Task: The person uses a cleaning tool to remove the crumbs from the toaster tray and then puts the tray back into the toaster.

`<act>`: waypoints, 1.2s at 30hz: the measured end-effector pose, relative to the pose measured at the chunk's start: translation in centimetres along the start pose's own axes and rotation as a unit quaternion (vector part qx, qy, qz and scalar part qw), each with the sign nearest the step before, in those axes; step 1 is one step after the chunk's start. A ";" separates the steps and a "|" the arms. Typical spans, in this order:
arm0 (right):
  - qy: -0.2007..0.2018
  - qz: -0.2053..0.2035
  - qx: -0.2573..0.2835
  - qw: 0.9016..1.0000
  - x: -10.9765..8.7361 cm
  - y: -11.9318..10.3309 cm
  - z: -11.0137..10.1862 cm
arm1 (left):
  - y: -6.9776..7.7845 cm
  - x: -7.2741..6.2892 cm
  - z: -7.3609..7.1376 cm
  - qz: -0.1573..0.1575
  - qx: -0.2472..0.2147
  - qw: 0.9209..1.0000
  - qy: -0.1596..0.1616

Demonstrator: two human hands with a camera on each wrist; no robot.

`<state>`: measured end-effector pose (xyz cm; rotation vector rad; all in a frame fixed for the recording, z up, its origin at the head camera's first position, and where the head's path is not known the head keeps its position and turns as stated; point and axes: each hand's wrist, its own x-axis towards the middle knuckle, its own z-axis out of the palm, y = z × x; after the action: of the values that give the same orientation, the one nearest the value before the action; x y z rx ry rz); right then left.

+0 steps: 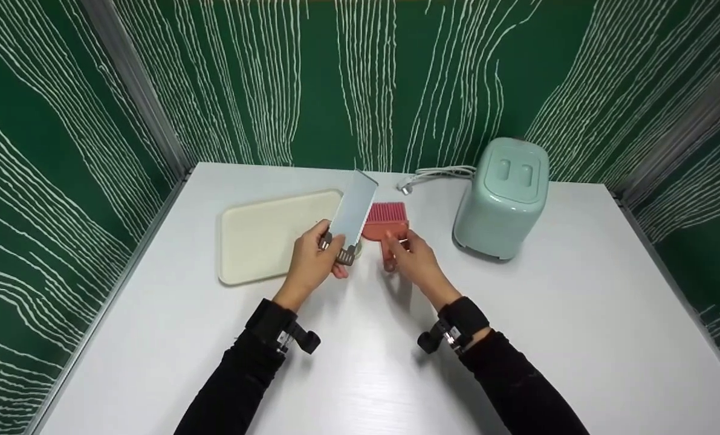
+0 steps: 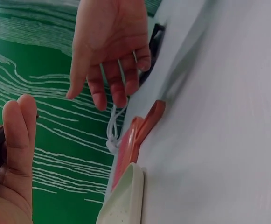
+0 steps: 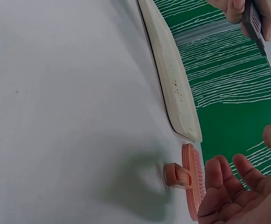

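Note:
My left hand [image 1: 312, 257] grips a flat metal crumb tray [image 1: 355, 208] by its dark slotted end, thumb on top. The tray tilts up over the right edge of a cream plate [image 1: 269, 235]. Small dark specks lie on the plate in the right wrist view. My right hand [image 1: 419, 261] hovers above a coral brush [image 1: 386, 229] with pink bristles, which lies on the table. In the left wrist view the right hand [image 2: 109, 46] holds nothing, its fingers loose and apart from the brush handle [image 2: 151, 120].
A mint-green toaster [image 1: 505, 199] with a lid on top stands at the right of the white table [image 1: 360, 362]. Its white cord and plug [image 1: 420, 176] lie along the back edge. Green walls [image 1: 323, 84] with white lines enclose the table at the back and sides.

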<state>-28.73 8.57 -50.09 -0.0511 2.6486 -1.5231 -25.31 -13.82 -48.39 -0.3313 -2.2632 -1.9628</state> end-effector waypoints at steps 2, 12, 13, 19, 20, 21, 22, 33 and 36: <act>-0.002 0.003 0.005 1.000 -0.1 0.0 0.0 | -0.2 0.0 0.4 -0.010 -0.006 1.000 0.003; -0.001 0.013 0.039 0.999 -0.2 -0.1 0.0 | -0.5 -0.1 2.8 -0.047 -0.030 0.998 -0.006; 0.001 0.013 0.038 0.999 -0.3 -0.1 0.0 | -0.5 -0.1 3.1 -0.048 -0.032 0.998 -0.007; 0.012 -0.001 0.054 0.998 -0.8 -0.3 0.3 | -0.8 -0.1 4.8 -0.060 -0.044 0.997 -0.019; 0.013 -0.004 0.058 0.998 -0.9 -0.3 0.4 | -0.8 -0.1 5.1 -0.062 -0.045 0.997 -0.020; 0.014 -0.007 0.062 0.998 -1.0 -0.3 0.4 | -0.8 -0.1 5.4 -0.064 -0.047 0.997 -0.021; 0.012 -0.010 0.068 0.998 -1.1 -0.3 0.5 | -0.8 -0.1 5.6 -0.065 -0.048 0.997 -0.021; -0.001 -0.030 0.064 0.998 -2.1 -0.5 0.8 | -1.0 0.0 7.3 -0.059 -0.012 0.998 -0.021; -0.003 -0.032 0.077 0.997 -2.3 -0.5 0.7 | -1.0 0.0 7.7 -0.058 0.004 0.998 -0.025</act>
<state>-26.40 7.88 -49.87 -0.1297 2.5390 -1.7389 -25.16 -6.33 -50.53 -0.2575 -2.3707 -2.0209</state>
